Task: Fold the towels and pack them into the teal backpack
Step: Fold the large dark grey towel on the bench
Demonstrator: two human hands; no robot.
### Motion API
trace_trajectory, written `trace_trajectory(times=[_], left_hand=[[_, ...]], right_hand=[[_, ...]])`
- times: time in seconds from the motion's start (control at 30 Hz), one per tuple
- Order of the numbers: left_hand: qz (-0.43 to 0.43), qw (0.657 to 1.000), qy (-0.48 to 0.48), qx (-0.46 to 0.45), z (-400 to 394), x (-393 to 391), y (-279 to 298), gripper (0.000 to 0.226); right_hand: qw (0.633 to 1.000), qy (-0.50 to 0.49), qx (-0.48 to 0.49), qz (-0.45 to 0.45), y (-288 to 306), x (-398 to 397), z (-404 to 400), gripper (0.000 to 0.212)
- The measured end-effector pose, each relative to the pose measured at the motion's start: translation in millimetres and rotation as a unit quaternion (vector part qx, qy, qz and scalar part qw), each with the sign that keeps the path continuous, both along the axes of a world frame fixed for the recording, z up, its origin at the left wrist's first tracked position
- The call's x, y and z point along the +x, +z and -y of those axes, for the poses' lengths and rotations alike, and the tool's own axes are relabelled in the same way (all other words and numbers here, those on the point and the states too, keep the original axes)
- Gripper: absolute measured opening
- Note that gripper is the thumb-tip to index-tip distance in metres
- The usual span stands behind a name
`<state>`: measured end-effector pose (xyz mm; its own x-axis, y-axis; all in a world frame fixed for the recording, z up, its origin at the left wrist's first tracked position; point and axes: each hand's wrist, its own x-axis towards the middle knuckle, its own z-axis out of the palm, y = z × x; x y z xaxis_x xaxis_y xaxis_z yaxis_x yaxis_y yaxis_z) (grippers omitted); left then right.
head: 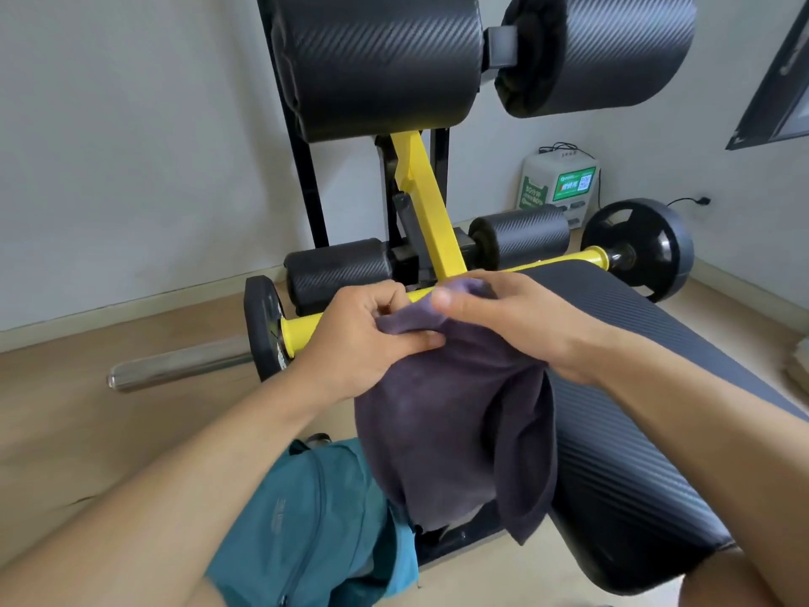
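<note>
While both hands grip the towel (455,414), the backpack (315,519) (teal) lies below.

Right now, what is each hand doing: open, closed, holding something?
Left hand: closed, pinching the top edge of the dark purple towel.
Right hand: closed, gripping the same towel's top edge.

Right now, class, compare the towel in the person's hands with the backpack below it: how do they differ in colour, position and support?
The towel is dark purplish grey; the backpack is teal. The towel hangs in the air, gripped at its top edge by the left hand and right hand; the backpack sits low on the floor, untouched. The towel drapes limp in loose folds; the backpack keeps a fuller shape. Both are fabric.
</note>
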<state>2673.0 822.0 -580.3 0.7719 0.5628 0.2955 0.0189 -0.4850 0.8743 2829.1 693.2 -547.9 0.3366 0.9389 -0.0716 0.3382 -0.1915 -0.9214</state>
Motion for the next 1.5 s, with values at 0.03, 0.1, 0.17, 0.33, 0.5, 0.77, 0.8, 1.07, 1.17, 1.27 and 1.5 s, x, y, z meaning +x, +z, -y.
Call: trace_trajectory(times=[0.03, 0.1, 0.17, 0.33, 0.5, 0.77, 0.8, 1.07, 1.17, 1.27, 1.5], left_hand=[[-0.009, 1.0, 0.009, 0.016, 0, -2, 3, 0.042], [-0.067, 0.998, -0.01, -0.012, 0, -9, 10, 0.03], [-0.166, 0.978, -0.071, -0.102, -3, -18, 14, 0.031], [-0.292, 0.925, -0.157, -0.184, -15, -33, -4, 0.048], [-0.268, 0.941, -0.041, -0.204, -31, -39, -23, 0.035], [-0.069, 0.984, -0.011, -0.161, -12, -35, 2, 0.04], [-0.076, 0.986, -0.019, -0.147, -11, -36, 4, 0.04], [-0.192, 0.954, -0.13, -0.189, -19, -55, -4, 0.036], [-0.227, 0.95, -0.097, -0.189, -15, -52, -13, 0.02], [-0.218, 0.951, -0.044, -0.216, -10, -44, -19, 0.004], [-0.109, 0.93, 0.063, -0.346, -8, -40, -8, 0.05]], right_hand=[[0.999, -0.002, 0.032, 0.02, 0, -3, -1, 0.037], [0.987, -0.043, 0.148, 0.043, 2, -6, -3, 0.012], [0.961, -0.101, 0.258, 0.022, 9, -3, -6, 0.007], [0.881, -0.304, 0.353, -0.085, 17, 24, -5, 0.017], [0.868, -0.425, 0.237, 0.1, -3, 48, 3, 0.012], [0.969, 0.038, 0.059, 0.236, -4, -25, -22, 0.075], [0.961, 0.104, 0.021, 0.255, -7, -31, -24, 0.061], [0.976, -0.132, 0.146, 0.097, -11, -25, -35, 0.033], [0.928, -0.275, 0.218, -0.122, 0, -4, -38, 0.021], [0.895, -0.37, 0.225, -0.109, 5, 13, -35, 0.012], [0.915, -0.374, 0.149, 0.002, -8, 28, -27, 0.036]])
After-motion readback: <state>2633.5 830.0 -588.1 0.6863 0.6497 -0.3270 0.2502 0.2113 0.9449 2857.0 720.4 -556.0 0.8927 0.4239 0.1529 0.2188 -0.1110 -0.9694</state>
